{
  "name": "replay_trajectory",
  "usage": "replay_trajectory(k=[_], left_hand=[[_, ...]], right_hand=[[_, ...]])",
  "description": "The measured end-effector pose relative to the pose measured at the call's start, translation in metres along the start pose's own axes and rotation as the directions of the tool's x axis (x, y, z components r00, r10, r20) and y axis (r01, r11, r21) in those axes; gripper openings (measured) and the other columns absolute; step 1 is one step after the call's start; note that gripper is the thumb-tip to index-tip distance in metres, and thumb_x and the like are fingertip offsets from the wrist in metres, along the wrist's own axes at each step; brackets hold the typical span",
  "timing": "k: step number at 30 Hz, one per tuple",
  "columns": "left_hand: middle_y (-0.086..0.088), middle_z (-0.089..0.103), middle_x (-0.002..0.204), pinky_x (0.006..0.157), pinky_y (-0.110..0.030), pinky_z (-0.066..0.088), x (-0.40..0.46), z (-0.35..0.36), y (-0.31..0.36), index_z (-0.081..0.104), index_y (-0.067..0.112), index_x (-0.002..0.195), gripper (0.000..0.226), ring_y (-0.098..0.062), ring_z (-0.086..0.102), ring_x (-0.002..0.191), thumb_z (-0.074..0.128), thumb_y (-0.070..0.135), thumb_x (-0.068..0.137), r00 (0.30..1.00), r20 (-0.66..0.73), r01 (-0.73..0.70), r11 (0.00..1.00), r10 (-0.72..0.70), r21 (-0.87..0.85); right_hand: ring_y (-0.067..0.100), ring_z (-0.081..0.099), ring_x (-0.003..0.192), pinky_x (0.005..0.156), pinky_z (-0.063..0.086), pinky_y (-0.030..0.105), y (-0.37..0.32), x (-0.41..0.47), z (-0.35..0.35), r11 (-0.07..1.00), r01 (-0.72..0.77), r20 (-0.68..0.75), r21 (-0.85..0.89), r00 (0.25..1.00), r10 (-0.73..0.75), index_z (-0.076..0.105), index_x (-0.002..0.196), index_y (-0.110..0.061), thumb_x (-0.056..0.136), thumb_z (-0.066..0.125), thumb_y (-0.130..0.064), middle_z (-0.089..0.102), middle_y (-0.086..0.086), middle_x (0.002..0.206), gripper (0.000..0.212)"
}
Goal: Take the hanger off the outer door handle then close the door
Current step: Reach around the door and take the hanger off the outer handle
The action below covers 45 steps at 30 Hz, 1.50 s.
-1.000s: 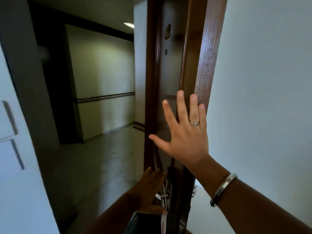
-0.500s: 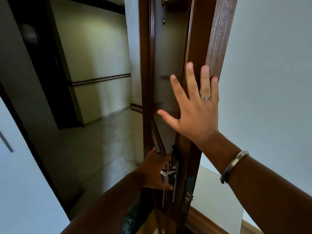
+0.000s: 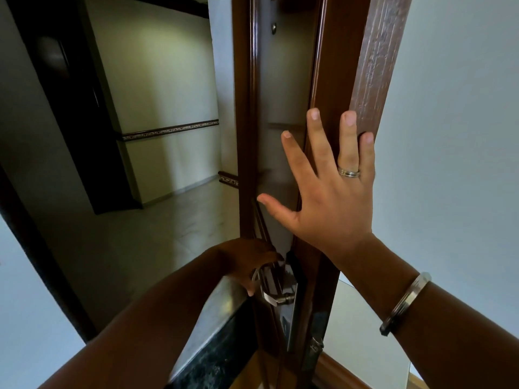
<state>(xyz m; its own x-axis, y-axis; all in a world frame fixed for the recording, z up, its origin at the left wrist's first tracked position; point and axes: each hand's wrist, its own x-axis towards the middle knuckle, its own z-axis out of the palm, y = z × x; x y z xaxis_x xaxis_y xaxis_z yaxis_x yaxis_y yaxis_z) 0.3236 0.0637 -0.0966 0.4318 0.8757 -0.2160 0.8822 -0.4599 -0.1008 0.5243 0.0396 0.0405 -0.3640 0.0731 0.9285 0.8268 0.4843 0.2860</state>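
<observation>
The brown door (image 3: 283,88) stands open and I see it almost edge-on. Low on its outer side is the silver lever handle (image 3: 276,299). A thin pale curved loop of the hanger (image 3: 254,274) shows at the handle; the rest of the hanger is hidden behind my fingers and the door. My left hand (image 3: 247,259) reaches around the door edge and its fingers are curled on that loop beside the handle. Higher up, my right hand (image 3: 331,197) lies flat with spread fingers against the door's edge and inner side, holding nothing.
Beyond the opening is a dim corridor with a tiled floor (image 3: 134,242) and a dark doorway (image 3: 78,108) opposite. A white wall (image 3: 455,136) is right of the door. A grey-topped dark ledge (image 3: 222,313) sits below my left hand. The latch plate (image 3: 316,346) shows on the door edge.
My left hand has closed around the hanger's loop at the outer handle, and the lever now shows clearly. My right hand stays flat on the door edge.
</observation>
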Motion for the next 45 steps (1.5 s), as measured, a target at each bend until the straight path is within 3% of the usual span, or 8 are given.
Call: replay_trajectory(k=[8,15,19,23,27,32,36,45], left_hand=[[-0.004,0.048,0.146,0.109,-0.041,0.04,0.0,-0.012,-0.015,0.048,0.02,0.142,0.086,-0.024,0.047,0.13,0.078,0.062,0.072,0.974,0.062,0.222,0.971,-0.218,-0.083],[0.014,0.058,0.089,0.063,-0.026,0.038,-0.042,0.007,-0.051,0.055,0.038,0.086,0.064,-0.009,0.055,0.08,0.052,0.095,0.058,0.909,-0.163,0.371,0.923,-0.383,-0.101],[0.018,0.049,0.063,0.054,-0.026,0.032,-0.078,0.021,-0.06,0.056,0.034,0.075,0.05,-0.012,0.059,0.071,0.042,0.081,0.083,0.859,-0.17,0.479,0.875,-0.484,-0.072],[0.008,0.063,0.085,0.072,-0.032,0.049,-0.121,0.03,-0.06,0.067,0.024,0.097,0.045,-0.015,0.062,0.084,0.042,0.062,0.097,0.794,-0.076,0.586,0.792,-0.603,-0.171],[-0.008,0.068,0.117,0.08,-0.036,0.05,-0.172,0.038,-0.055,0.06,0.018,0.124,0.038,-0.025,0.064,0.101,0.041,0.043,0.104,0.706,-0.094,0.658,0.7,-0.702,-0.279],[-0.001,0.07,0.101,0.059,-0.025,0.039,-0.229,0.043,-0.038,0.058,0.025,0.12,0.029,-0.014,0.057,0.077,0.044,0.043,0.102,0.555,-0.217,0.749,0.596,-0.803,-0.29],[-0.002,0.067,0.091,0.064,-0.028,0.043,-0.275,0.041,-0.017,0.062,0.021,0.114,0.03,-0.019,0.06,0.074,0.047,0.044,0.101,0.385,-0.283,0.813,0.468,-0.878,-0.346],[-0.001,0.071,0.103,0.063,-0.029,0.04,-0.368,0.001,0.04,0.064,0.024,0.112,0.028,-0.024,0.066,0.083,0.051,0.046,0.099,0.115,-0.506,0.761,0.403,-0.855,-0.508]], right_hand=[[0.041,0.02,0.144,0.109,0.014,0.071,-0.007,0.002,-0.001,0.998,-0.043,-0.041,0.04,0.998,0.044,0.044,0.146,-0.022,0.087,0.043,-0.074,0.029,0.021,0.155,0.079],[0.042,0.022,0.143,0.114,0.015,0.063,-0.017,0.004,-0.003,0.989,-0.075,-0.062,0.124,0.995,0.084,0.042,0.148,-0.02,0.091,0.049,-0.061,0.032,0.026,0.153,0.07],[0.042,0.02,0.144,0.116,0.012,0.06,-0.032,0.008,-0.006,0.98,-0.059,-0.058,0.191,0.996,0.071,0.039,0.149,-0.018,0.094,0.049,-0.052,0.031,0.025,0.154,0.066],[0.041,0.02,0.144,0.117,0.011,0.057,-0.055,0.013,-0.007,0.957,-0.061,-0.067,0.282,0.994,0.083,0.036,0.15,-0.014,0.095,0.052,-0.035,0.03,0.025,0.155,0.061],[0.041,0.027,0.143,0.118,0.018,0.056,-0.086,0.021,-0.005,0.934,-0.047,-0.122,0.355,0.988,0.096,0.041,0.147,-0.012,0.097,0.041,-0.009,0.035,0.024,0.153,0.05],[0.041,0.033,0.141,0.115,0.023,0.056,-0.128,0.035,-0.005,0.922,-0.025,-0.126,0.386,0.989,0.079,0.044,0.144,-0.012,0.103,0.015,-0.01,0.038,0.024,0.151,0.051],[0.04,0.032,0.141,0.115,0.02,0.054,-0.167,0.051,-0.008,0.899,0.023,-0.107,0.437,0.994,0.026,0.041,0.145,-0.014,0.097,0.032,-0.008,0.036,0.022,0.153,0.05],[0.029,0.016,0.149,0.12,0.01,0.054,-0.231,-0.019,-0.017,0.419,-0.021,0.093,0.908,0.984,-0.153,0.046,0.142,-0.018,0.089,0.049,-0.019,0.028,0.012,0.159,0.052]])
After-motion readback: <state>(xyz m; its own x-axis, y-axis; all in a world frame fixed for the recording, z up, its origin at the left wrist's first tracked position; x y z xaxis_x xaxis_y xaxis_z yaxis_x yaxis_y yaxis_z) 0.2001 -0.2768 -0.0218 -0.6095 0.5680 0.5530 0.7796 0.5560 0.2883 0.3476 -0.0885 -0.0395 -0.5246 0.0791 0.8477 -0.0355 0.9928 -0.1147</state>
